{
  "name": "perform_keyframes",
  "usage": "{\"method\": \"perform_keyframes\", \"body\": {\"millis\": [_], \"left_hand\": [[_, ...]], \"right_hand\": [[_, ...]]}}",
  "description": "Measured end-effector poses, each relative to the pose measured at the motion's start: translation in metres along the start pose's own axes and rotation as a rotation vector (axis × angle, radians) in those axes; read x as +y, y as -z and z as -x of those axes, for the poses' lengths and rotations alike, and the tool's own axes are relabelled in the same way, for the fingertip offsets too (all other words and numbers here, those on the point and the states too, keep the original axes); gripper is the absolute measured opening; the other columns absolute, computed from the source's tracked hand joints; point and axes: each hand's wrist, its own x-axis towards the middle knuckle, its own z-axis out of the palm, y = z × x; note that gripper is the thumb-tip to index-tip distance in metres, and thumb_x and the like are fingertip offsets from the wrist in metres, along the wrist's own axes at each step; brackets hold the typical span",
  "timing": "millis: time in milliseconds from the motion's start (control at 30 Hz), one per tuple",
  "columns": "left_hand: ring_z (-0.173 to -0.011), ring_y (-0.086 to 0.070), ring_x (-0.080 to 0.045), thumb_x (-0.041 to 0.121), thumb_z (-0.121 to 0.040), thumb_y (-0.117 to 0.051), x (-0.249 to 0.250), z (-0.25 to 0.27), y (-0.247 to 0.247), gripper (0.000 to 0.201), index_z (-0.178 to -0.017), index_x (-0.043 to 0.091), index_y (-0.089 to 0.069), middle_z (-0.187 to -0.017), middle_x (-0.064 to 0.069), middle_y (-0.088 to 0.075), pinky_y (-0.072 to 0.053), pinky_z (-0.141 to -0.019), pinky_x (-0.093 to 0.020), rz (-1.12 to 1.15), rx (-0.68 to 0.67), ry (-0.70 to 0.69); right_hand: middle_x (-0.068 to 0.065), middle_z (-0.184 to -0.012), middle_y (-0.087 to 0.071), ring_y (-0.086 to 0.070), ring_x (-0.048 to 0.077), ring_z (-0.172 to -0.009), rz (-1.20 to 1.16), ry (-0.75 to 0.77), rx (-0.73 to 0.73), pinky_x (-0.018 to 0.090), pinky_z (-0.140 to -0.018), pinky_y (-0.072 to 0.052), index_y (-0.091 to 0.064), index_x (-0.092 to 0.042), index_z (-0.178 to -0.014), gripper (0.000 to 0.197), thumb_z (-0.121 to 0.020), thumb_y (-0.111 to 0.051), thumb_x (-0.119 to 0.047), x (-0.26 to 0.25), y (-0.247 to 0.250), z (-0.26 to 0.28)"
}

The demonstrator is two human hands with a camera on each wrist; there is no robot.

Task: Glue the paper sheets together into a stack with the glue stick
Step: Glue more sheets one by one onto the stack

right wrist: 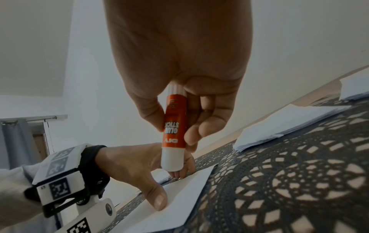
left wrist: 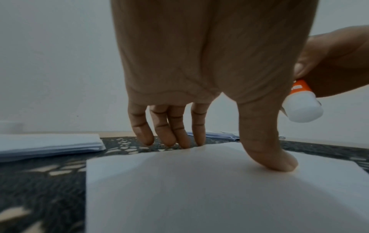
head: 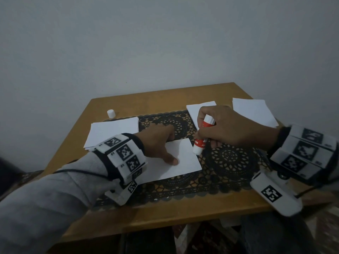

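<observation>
My left hand (head: 157, 142) lies spread on the sheet (head: 183, 160), thumb (left wrist: 273, 159) and fingertips (left wrist: 179, 140) pressing it flat on the mat (head: 231, 160). My right hand (head: 233, 125) has its grip curled round the glue stick (head: 202, 134), its white end tilted down just above the sheet's far right corner. Piles of paper (head: 113, 131) lie on the surface (head: 183, 208) around; the cap (head: 111, 113) stands far left.

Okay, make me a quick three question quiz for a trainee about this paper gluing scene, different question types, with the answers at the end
1. True or false: the left hand presses the centre sheet onto the lace mat.
2. Which hand grips the glue stick? A left, B right.
3. Fill in: the white cap stands on the ____, beyond the left paper pile.

Key: 1 true; 2 B; 3 table.
</observation>
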Motion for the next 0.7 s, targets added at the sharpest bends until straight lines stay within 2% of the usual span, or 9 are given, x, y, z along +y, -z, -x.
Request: {"method": "perform_keyframes", "body": {"millis": [100,333,400,467,533,600,633,700], "left_hand": [[-0.094,-0.049,-0.019,0.055,-0.064,-0.079,0.0,-0.001,-0.001,0.066,-0.11,0.018,-0.049,-0.106,-0.001,-0.054,-0.048,-0.083,-0.038,0.014,-0.005,-0.003],[-0.093,-0.052,-0.019,0.049,-0.066,-0.08,0.0,-0.001,0.0,0.065,-0.112,0.018,-0.047,-0.1,0.002,-0.054,-0.049,-0.083,-0.037,0.077,-0.039,0.01],[-0.088,-0.052,-0.016,0.048,-0.067,-0.081,-0.001,0.0,0.002,0.056,-0.105,0.021,-0.049,-0.094,0.006,-0.054,-0.048,-0.074,-0.032,0.102,-0.043,0.0],[-0.076,-0.049,-0.01,0.044,-0.071,-0.079,-0.001,0.001,0.004,0.04,-0.091,0.024,-0.05,-0.083,0.011,-0.051,-0.039,-0.061,-0.025,0.116,-0.043,-0.021],[-0.072,-0.046,-0.01,0.036,-0.077,-0.076,-0.003,0.004,0.009,0.03,-0.083,0.025,-0.049,-0.079,0.011,-0.048,-0.035,-0.058,-0.023,0.134,-0.031,-0.042],[-0.076,-0.046,-0.012,0.023,-0.079,-0.074,-0.009,0.008,0.015,0.028,-0.088,0.027,-0.048,-0.081,0.01,-0.048,-0.037,-0.061,-0.025,0.221,0.0,-0.03],[-0.076,-0.048,-0.012,0.016,-0.079,-0.074,-0.012,0.01,0.017,0.033,-0.097,0.027,-0.049,-0.083,0.009,-0.05,-0.039,-0.061,-0.025,0.288,0.023,-0.022],[-0.071,-0.053,-0.012,0.001,-0.078,-0.07,-0.017,0.017,0.019,0.053,-0.117,0.028,-0.045,-0.084,0.004,-0.057,-0.045,-0.059,-0.023,0.482,0.07,-0.028]], "right_hand": [[-0.004,-0.078,-0.065,-0.063,0.01,-0.05,0.002,0.001,-0.004,0.018,-0.053,-0.054,-0.054,-0.018,-0.089,0.014,-0.087,-0.067,-0.023,0.001,-0.001,0.001],[-0.005,-0.076,-0.063,-0.062,0.008,-0.049,-0.023,-0.015,-0.005,0.015,-0.051,-0.051,-0.055,-0.014,-0.093,0.016,-0.087,-0.067,-0.022,0.004,-0.004,0.003],[-0.006,-0.076,-0.063,-0.062,0.008,-0.049,-0.019,-0.016,-0.009,0.015,-0.051,-0.052,-0.055,-0.016,-0.091,0.015,-0.087,-0.068,-0.022,0.005,-0.004,0.003],[-0.006,-0.075,-0.064,-0.062,0.008,-0.05,-0.021,-0.016,-0.013,0.015,-0.051,-0.051,-0.054,-0.019,-0.088,0.015,-0.087,-0.068,-0.023,0.005,-0.003,0.003],[-0.006,-0.075,-0.064,-0.062,0.009,-0.049,-0.03,-0.012,-0.008,0.016,-0.051,-0.05,-0.053,-0.02,-0.086,0.015,-0.087,-0.068,-0.023,0.006,-0.002,0.003],[-0.005,-0.074,-0.065,-0.062,0.009,-0.049,-0.036,0.002,0.003,0.016,-0.051,-0.05,-0.053,-0.019,-0.085,0.015,-0.087,-0.068,-0.022,0.004,-0.001,0.004],[-0.003,-0.074,-0.066,-0.062,0.009,-0.049,-0.039,0.013,0.01,0.017,-0.051,-0.051,-0.054,-0.018,-0.085,0.015,-0.087,-0.068,-0.022,0.004,-0.001,0.003],[-0.001,-0.074,-0.068,-0.064,0.012,-0.051,-0.048,0.027,0.021,0.022,-0.054,-0.055,-0.054,-0.017,-0.086,0.015,-0.087,-0.068,-0.022,0.002,0.0,0.001]]}}
